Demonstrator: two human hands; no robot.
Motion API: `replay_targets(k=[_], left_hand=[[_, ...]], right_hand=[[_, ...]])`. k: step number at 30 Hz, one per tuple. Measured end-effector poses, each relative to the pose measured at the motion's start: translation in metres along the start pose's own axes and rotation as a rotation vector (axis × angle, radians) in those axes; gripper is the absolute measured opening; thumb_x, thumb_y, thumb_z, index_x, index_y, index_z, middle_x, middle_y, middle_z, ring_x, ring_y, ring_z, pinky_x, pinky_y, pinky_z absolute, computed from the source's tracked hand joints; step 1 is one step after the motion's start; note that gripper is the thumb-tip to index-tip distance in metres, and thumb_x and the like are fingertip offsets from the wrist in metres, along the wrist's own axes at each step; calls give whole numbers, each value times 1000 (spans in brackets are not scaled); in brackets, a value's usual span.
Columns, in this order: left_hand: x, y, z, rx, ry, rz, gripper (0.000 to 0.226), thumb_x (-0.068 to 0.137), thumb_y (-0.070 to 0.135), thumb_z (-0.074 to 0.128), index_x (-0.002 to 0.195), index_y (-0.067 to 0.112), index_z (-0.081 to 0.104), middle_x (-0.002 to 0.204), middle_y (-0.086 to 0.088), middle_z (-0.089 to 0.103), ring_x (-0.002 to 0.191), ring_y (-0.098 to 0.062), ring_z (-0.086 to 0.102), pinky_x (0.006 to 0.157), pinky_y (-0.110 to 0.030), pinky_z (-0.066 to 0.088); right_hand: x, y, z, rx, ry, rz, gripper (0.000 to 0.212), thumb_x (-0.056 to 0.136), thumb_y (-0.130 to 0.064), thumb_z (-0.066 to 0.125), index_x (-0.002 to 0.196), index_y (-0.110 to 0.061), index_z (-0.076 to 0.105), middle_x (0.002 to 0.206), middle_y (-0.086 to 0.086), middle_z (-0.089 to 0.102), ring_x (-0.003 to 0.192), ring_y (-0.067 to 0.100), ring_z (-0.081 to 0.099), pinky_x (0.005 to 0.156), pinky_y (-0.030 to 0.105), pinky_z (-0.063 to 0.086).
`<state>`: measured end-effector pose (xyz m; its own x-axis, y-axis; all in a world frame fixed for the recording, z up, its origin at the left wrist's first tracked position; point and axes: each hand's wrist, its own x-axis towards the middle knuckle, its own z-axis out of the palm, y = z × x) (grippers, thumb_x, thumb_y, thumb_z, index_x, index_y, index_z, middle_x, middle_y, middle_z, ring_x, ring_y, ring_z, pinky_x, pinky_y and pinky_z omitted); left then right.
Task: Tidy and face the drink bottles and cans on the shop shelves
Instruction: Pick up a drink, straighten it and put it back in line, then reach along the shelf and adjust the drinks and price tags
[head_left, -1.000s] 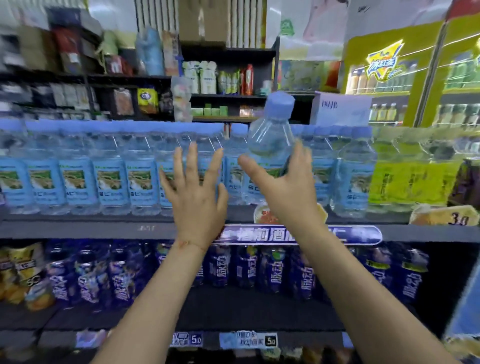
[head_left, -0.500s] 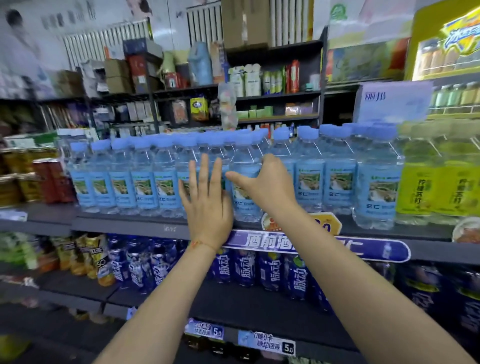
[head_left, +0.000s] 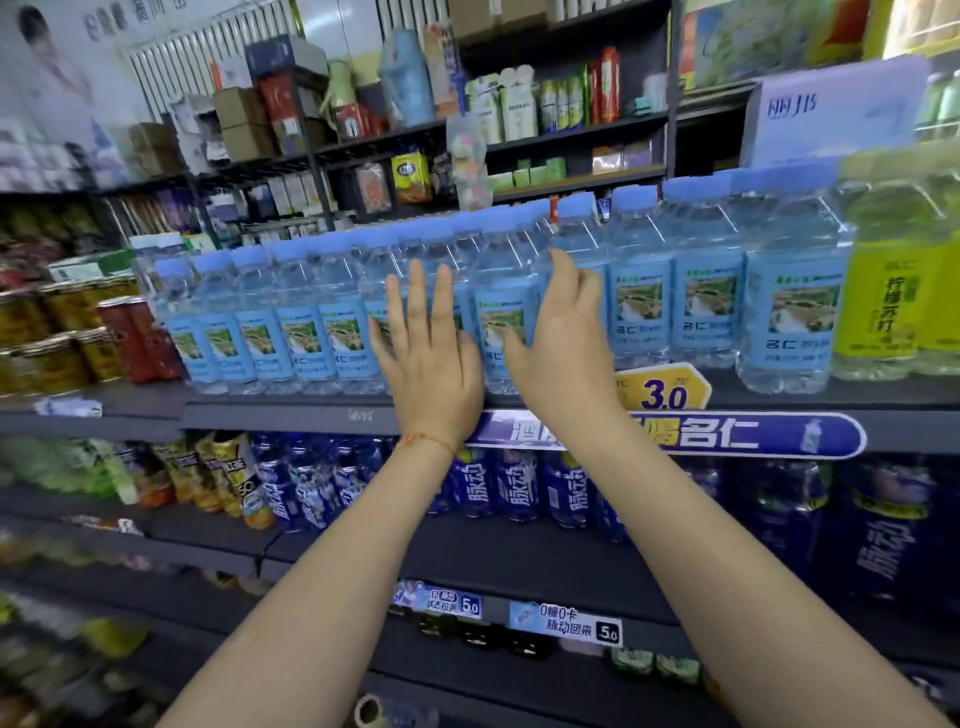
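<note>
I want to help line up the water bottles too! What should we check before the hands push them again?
1. Left hand flat with straight fingers in front of the clear plastic water bottles with pale blue caps and labels: ok.
2. Right hand holding nothing, its fingers by the bottle with the landscape label: ok; real touch, cannot tell.
3. Labels of the row facing forward: ok.
4. Bottles upright, none tipped: ok.
5. Fronts level with the dark grey metal shelf edge: cannot tell.
6. Yellow hexagonal price tag reading 3.0 unblocked: ok.
</note>
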<state>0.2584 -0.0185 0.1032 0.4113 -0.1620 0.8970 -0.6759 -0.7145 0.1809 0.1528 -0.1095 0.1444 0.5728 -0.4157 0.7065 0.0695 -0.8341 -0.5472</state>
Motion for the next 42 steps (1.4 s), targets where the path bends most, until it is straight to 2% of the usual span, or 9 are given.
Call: replay_targets(k=[5,9,12,15,20,24,30,35,42], left_hand=[[8,-7,-38,-134,-173,10,61,94,23,44,153,27,28,163,1,20,151,-22,8,119,-53,13],[1,-51,-105,-345,-408,65,53,97,27,48,148,31,36,137,2,50,122,-19,49,99,-43,44],[-31,-117,-153,-553,-662,-159,46,100,27,49,144,36,38,104,0,66,86,-19,65,76,-39,54],[-83,-206,-194,-650,-762,-369,40,101,22,51,139,31,44,97,-5,72,80,-20,70,73,-39,56],[-179,-359,-267,-689,-731,-710,23,102,22,50,123,26,58,97,-3,73,80,-24,71,69,-29,54],[-223,-444,-305,-694,-707,-884,22,102,20,48,117,17,64,91,-1,71,69,-13,68,62,-21,51],[-246,-546,-333,-758,-671,-1022,18,101,19,49,99,27,65,89,-3,72,67,-12,68,57,-16,45],[-255,-642,-335,-749,-611,-1136,21,101,15,47,105,17,67,90,-6,72,69,-19,67,55,-16,47],[-206,-850,-324,-597,-563,-1179,21,101,11,46,104,14,67,89,-10,71,70,-21,67,61,-26,53]], right_hand=[[-45,-17,20,174,281,-111,31,88,-13,57,118,-8,53,118,8,48,108,23,49,88,39,46],[-95,-48,49,415,46,-117,19,90,-7,53,106,-15,59,97,-2,55,90,17,55,73,38,50],[-137,-88,83,590,-176,39,26,96,-6,54,109,-28,58,87,-4,58,81,14,57,65,28,46],[-179,-134,135,703,-328,216,29,98,-7,53,102,-34,62,82,0,64,74,20,62,60,32,49],[-265,-210,243,720,-535,438,20,99,0,49,94,-9,66,68,6,62,60,17,59,51,29,46],[-315,-262,320,629,-697,488,21,100,-5,49,92,-10,68,66,7,61,61,22,58,54,33,45],[-325,-335,419,567,-831,484,17,101,-10,50,96,-12,67,72,9,63,62,22,60,54,31,46],[-319,-379,525,607,-871,519,16,99,-4,52,96,-10,66,69,6,62,57,15,58,49,24,45],[-286,-453,734,732,-851,546,18,99,-3,50,95,-13,65,67,5,61,58,18,56,52,29,45]])
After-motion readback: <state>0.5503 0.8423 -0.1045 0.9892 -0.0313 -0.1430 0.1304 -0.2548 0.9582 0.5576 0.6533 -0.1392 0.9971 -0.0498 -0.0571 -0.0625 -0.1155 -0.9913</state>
